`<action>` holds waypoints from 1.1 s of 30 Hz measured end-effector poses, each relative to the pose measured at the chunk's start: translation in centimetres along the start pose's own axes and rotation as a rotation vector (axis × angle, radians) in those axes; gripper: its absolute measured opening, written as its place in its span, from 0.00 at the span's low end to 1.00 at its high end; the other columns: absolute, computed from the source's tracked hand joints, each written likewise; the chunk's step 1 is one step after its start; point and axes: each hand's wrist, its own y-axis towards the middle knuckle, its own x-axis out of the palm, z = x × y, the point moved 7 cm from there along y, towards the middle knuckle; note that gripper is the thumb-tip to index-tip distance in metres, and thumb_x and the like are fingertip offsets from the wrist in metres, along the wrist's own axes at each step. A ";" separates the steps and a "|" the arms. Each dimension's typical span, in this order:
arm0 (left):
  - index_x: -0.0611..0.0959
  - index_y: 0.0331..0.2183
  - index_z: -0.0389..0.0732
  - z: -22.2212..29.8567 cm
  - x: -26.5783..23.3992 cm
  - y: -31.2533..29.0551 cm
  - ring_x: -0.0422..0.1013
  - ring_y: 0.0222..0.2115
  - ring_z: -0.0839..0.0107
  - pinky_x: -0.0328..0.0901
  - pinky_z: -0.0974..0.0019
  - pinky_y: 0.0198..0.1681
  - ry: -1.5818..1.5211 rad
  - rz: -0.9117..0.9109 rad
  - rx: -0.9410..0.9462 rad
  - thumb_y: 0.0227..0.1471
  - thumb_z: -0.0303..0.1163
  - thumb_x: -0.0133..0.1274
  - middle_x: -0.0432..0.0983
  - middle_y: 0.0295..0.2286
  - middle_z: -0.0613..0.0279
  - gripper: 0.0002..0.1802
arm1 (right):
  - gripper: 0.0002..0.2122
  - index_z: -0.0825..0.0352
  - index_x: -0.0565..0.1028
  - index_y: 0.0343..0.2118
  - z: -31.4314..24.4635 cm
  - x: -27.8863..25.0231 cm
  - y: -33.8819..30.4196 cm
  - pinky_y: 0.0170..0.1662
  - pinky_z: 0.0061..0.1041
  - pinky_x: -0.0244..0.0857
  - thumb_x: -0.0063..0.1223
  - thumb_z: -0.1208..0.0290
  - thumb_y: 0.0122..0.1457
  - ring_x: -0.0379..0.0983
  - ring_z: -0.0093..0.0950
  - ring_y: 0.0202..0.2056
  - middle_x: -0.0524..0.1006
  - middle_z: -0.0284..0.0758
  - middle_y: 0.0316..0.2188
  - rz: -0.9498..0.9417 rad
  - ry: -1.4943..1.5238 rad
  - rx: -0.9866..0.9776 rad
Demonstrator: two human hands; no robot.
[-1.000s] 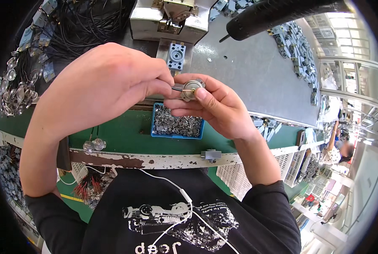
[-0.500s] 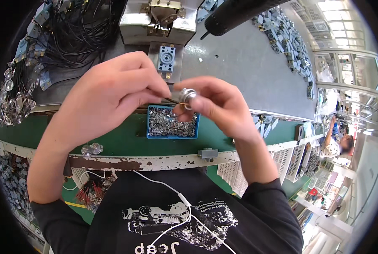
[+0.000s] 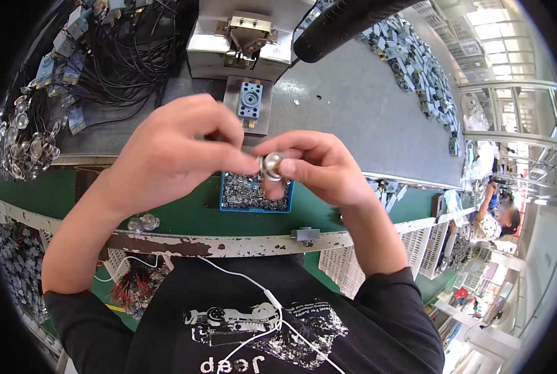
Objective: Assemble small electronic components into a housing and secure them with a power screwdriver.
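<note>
Between my hands, over the near edge of the metal worktop, is a round shiny metal part (image 3: 273,164) with a domed face. My right hand (image 3: 325,168) is closed on it, its thumb on the right side and fingers curled behind. My left hand (image 3: 185,149) is closed too, with its index fingertip at the metal part's left edge; what it pinches is hidden. Beyond my hands, a grey-blue block (image 3: 250,101) with a round centre and brass tabs sits on a metal plate under a press-like fixture (image 3: 241,47).
Below my hands stands a blue tray (image 3: 256,210) of small metal pieces. Black-wired parts (image 3: 119,75) heap at the left, grey-blue blocks (image 3: 416,68) at the right. A black cylindrical tool (image 3: 347,28) hangs overhead. A small grey block (image 3: 305,235) lies on the worn front rail.
The metal part has turned its dome into view and dropped slightly. My left fingers came to its edge; the thin dark strand seen between the hands is now hidden.
</note>
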 end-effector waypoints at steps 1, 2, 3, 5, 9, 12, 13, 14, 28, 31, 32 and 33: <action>0.89 0.33 0.48 0.1 0.3 -0.4 0.74 0.32 0.65 0.67 0.63 0.33 0.030 -0.065 0.082 0.39 0.19 0.63 0.75 0.30 0.68 0.16 | 0.16 0.76 0.70 0.56 -0.2 0.2 1.0 0.42 0.26 0.77 0.53 0.77 0.68 0.82 0.26 0.37 0.83 0.41 0.38 -0.101 -0.029 0.111; 0.89 0.33 0.49 0.4 0.5 -1.0 0.74 0.32 0.64 0.67 0.62 0.34 0.061 -0.135 0.158 0.38 0.21 0.63 0.76 0.30 0.69 0.16 | 0.16 0.76 0.70 0.56 -0.3 -0.2 2.3 0.42 0.26 0.77 0.53 0.77 0.68 0.82 0.26 0.37 0.83 0.41 0.38 -0.109 -0.024 0.109; 0.89 0.32 0.50 0.5 1.0 -1.0 0.74 0.34 0.65 0.67 0.61 0.37 -0.005 -0.208 0.175 0.39 0.24 0.63 0.77 0.30 0.71 0.13 | 0.15 0.75 0.68 0.54 0.0 0.5 3.2 0.42 0.26 0.77 0.53 0.79 0.67 0.82 0.26 0.37 0.82 0.40 0.38 -0.273 -0.056 0.154; 0.89 0.31 0.50 0.1 1.7 -1.3 0.74 0.34 0.66 0.67 0.62 0.38 -0.048 -0.262 0.172 0.40 0.25 0.63 0.77 0.30 0.71 0.12 | 0.14 0.71 0.64 0.50 0.7 1.9 4.2 0.41 0.25 0.77 0.55 0.83 0.64 0.82 0.26 0.38 0.81 0.39 0.37 -0.473 -0.148 0.294; 0.87 0.33 0.47 -0.4 2.6 -1.8 0.74 0.35 0.65 0.66 0.61 0.40 -0.064 -0.308 0.055 0.44 0.28 0.66 0.77 0.31 0.69 0.09 | 0.13 0.71 0.67 0.50 -0.1 1.7 3.6 0.41 0.24 0.76 0.54 0.82 0.65 0.80 0.23 0.38 0.81 0.38 0.36 -0.372 -0.332 0.310; 0.87 0.37 0.42 -0.8 1.7 -1.6 0.74 0.32 0.62 0.67 0.60 0.38 -0.035 -0.215 -0.066 0.45 0.29 0.68 0.78 0.30 0.64 0.13 | 0.11 0.71 0.69 0.48 -3.7 -0.5 1.4 0.42 0.24 0.75 0.53 0.83 0.65 0.80 0.23 0.38 0.82 0.38 0.35 0.012 -0.685 0.079; 0.87 0.38 0.42 -1.1 0.6 -0.7 0.74 0.31 0.63 0.67 0.61 0.36 0.024 -0.097 -0.090 0.45 0.27 0.68 0.79 0.29 0.63 0.14 | 0.08 0.71 0.71 0.47 -4.3 -1.8 0.5 0.41 0.23 0.74 0.53 0.81 0.66 0.80 0.23 0.37 0.82 0.39 0.35 0.152 -0.587 -0.008; 0.87 0.39 0.41 -1.3 -0.4 -0.1 0.75 0.29 0.63 0.68 0.63 0.34 0.084 0.017 -0.119 0.45 0.26 0.68 0.79 0.29 0.62 0.15 | 0.08 0.71 0.71 0.47 -4.2 -1.7 0.3 0.41 0.23 0.74 0.53 0.81 0.66 0.80 0.23 0.37 0.82 0.39 0.35 0.161 -0.585 -0.010; 0.88 0.41 0.43 -7.3 1.4 1.3 0.77 0.30 0.63 0.72 0.63 0.35 0.015 -0.134 -0.431 0.54 0.27 0.63 0.82 0.30 0.60 0.11 | 0.22 0.74 0.67 0.54 -18.4 0.5 2.3 0.34 0.25 0.72 0.62 0.68 0.63 0.77 0.23 0.32 0.79 0.37 0.32 0.770 -0.435 -1.063; 0.88 0.43 0.40 -7.2 1.6 1.9 0.79 0.32 0.69 0.72 0.67 0.37 0.074 -0.187 -0.410 0.52 0.24 0.65 0.81 0.32 0.60 0.14 | 0.23 0.71 0.65 0.54 -18.2 -1.4 3.2 0.35 0.20 0.71 0.64 0.69 0.63 0.76 0.21 0.32 0.79 0.35 0.32 0.613 -0.529 -0.845; 0.88 0.43 0.40 -7.2 1.7 1.8 0.78 0.31 0.69 0.72 0.67 0.37 0.051 -0.176 -0.433 0.52 0.24 0.66 0.81 0.32 0.60 0.14 | 0.23 0.71 0.65 0.54 -18.3 -1.2 3.2 0.35 0.20 0.71 0.64 0.69 0.63 0.76 0.21 0.32 0.79 0.35 0.32 0.614 -0.502 -0.870; 0.88 0.43 0.40 -7.2 1.7 1.7 0.78 0.31 0.69 0.71 0.67 0.37 0.028 -0.164 -0.456 0.52 0.25 0.66 0.81 0.32 0.60 0.14 | 0.23 0.71 0.65 0.54 -18.4 -1.1 3.3 0.35 0.20 0.71 0.64 0.69 0.63 0.76 0.21 0.32 0.79 0.34 0.32 0.615 -0.475 -0.894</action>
